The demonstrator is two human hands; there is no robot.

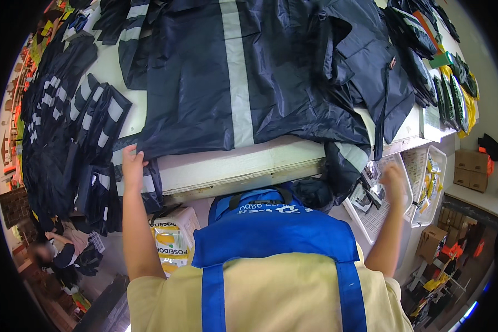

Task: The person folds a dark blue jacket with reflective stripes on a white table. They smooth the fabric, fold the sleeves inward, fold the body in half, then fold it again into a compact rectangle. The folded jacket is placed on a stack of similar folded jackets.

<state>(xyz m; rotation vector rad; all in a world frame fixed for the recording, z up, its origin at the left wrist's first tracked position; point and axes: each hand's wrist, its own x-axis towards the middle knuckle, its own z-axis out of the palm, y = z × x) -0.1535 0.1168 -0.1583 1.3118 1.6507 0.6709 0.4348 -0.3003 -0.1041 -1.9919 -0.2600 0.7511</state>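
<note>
Garments [58,138] heap at left; the left hand [133,164] touches the near-left corner of a slick, wrinkled navy garment [188,94], grip unclear. It covers a white table [216,167], grey stripe [238,77] running near to far, long axis unclear. The blurred right hand [393,181], pose unclear, is near a plastic basket [369,220].

Your apron [274,240] is bright blue with white lettering, over a pale yellow shirt [285,288]. The large garment [188,83] before you is glossy navy, almost black, split by one silver-grey stripe [239,83]. Your tabletop [227,166] is off-white. The garments piled at your left [61,110] repeat the dark navy with silver-grey bands; the baskets [371,226] at your right are white, the cartons [470,170] brown.
</note>
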